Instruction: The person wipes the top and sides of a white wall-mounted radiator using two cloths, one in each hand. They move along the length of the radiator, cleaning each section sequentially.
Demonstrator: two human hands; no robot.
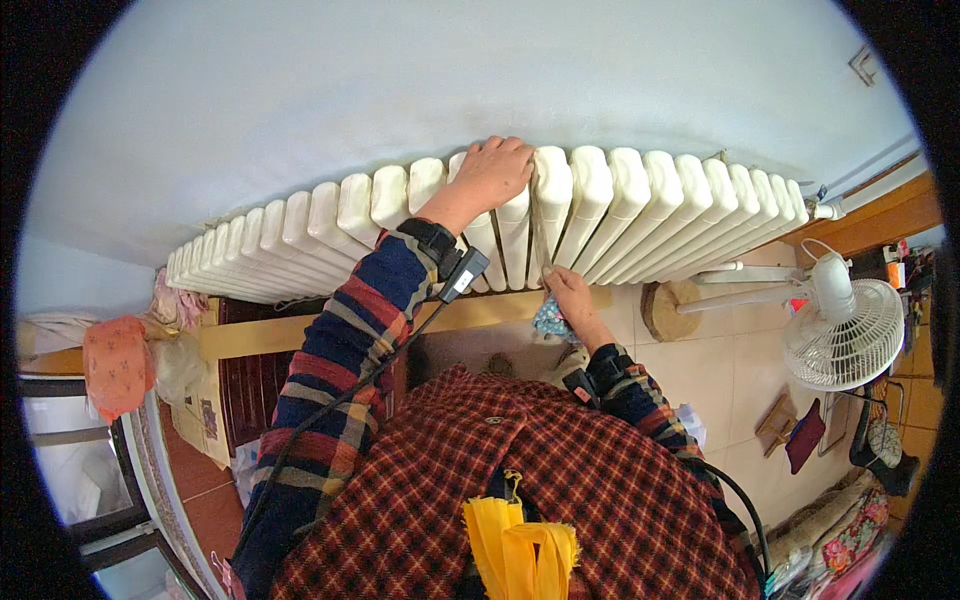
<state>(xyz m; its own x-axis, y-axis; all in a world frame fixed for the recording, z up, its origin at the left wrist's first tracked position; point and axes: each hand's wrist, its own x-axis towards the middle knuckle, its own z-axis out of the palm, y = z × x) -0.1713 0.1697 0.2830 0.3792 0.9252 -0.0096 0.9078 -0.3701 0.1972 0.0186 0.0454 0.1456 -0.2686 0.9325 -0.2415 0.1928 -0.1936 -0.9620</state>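
Note:
A long cream ribbed radiator (640,205) runs along the pale wall. My left hand (493,172) rests palm down on top of its middle sections, fingers curled over the upper edge. My right hand (568,298) is lower, at the radiator's foot, and grips a small blue patterned cloth (548,320) pressed near a gap between two sections. Both forearms wear striped sleeves with black wrist devices and cables.
A white standing fan (842,330) stands on the tiled floor at the right. A wooden bench (270,335) sits under the radiator at the left. An orange cloth (117,365) and bags hang at the far left. Shoes and fabric lie at the lower right.

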